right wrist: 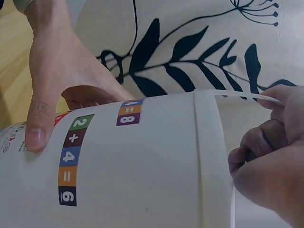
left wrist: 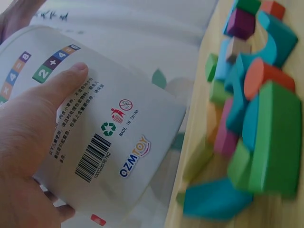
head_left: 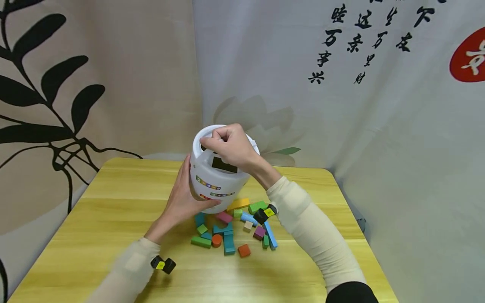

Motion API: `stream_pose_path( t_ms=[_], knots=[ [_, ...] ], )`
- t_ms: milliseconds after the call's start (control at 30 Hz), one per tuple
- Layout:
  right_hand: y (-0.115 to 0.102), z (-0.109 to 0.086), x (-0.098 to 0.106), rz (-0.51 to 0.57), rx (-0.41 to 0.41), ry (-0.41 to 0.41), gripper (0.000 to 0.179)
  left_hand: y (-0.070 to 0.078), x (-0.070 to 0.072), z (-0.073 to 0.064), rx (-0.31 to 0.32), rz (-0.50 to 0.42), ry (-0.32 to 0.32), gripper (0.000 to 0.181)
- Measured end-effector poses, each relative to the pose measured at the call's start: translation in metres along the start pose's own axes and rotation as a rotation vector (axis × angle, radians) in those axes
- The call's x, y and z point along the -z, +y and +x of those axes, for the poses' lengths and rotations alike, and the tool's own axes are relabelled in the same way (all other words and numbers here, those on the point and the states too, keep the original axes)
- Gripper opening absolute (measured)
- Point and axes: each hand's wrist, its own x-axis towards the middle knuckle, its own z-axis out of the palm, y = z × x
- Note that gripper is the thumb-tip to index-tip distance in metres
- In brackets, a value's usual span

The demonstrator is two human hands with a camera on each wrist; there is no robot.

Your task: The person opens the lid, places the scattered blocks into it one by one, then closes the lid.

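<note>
The white bucket is up off the bench, tilted, with printed sums, a barcode and OZMTOY lettering on its side. The left hand grips it low down, curved round the wall — thumb pressed on the near face, fingers reaching behind. The right hand is curled tight at the top rim, holding the thin white handle. Below, loose blocks lie scattered: an orange cube, a purple one — and a long blue bar beside it.
</note>
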Motion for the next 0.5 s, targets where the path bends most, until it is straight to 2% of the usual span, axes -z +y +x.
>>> stream_pose_path(
  t_ms=[267,500],
  knots=[
    [0.002,-0.030,0.048,-0.056,-0.060,0.081,0.056,0.020,-0.055,0.021,-0.051,-0.111,-0.078,0.151],
    [0.005,-0.062,0.088,-0.111,-0.129,0.183,0.055,0.042,-0.103,0.037,-0.090,-0.156,-0.148,0.155]
  ],
)
